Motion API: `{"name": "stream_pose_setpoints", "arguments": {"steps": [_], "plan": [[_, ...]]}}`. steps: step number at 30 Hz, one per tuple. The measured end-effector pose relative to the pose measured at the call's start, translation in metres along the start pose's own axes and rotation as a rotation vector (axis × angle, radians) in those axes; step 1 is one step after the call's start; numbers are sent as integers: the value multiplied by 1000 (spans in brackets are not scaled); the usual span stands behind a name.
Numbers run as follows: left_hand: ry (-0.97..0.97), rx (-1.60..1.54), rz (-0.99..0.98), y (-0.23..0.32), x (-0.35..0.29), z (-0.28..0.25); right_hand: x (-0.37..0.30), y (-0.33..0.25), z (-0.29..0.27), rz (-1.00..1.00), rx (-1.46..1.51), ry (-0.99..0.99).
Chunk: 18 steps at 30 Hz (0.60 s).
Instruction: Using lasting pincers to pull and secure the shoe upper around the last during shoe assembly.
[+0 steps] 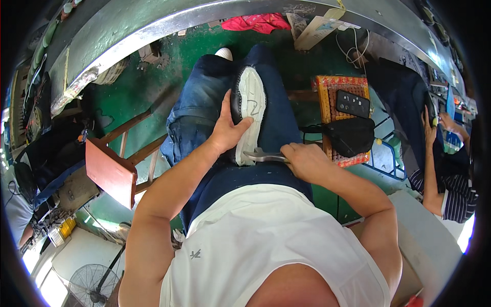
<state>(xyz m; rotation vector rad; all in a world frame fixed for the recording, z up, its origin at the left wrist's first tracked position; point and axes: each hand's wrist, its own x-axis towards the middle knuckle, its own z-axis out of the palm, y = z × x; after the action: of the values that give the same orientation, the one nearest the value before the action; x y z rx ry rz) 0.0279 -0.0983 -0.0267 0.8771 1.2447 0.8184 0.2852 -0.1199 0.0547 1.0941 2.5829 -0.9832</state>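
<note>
One upturned shoe (250,107) between both hands (225,134) (306,162)

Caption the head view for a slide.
Left hand on an upturned shoe, right hand holding a metal tool at its near end.

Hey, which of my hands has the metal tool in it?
Your right hand, the one closed round the handle of the metal tool. Your left hand instead holds the shoe, thumb across its pale underside.
</note>
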Motion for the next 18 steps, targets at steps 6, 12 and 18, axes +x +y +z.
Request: {"name": "stream_pose_setpoints", "arguments": {"steps": [6,12,18], "plan": [[-14,-68,-60,14,-1,-1,-10,1,-17,46,261,-125],[-65,-101,-75,16,-3,1,16,0,-12,38,118,-158],[-3,75,47,9,-5,3,6,2,0,-13,21,17]]}}
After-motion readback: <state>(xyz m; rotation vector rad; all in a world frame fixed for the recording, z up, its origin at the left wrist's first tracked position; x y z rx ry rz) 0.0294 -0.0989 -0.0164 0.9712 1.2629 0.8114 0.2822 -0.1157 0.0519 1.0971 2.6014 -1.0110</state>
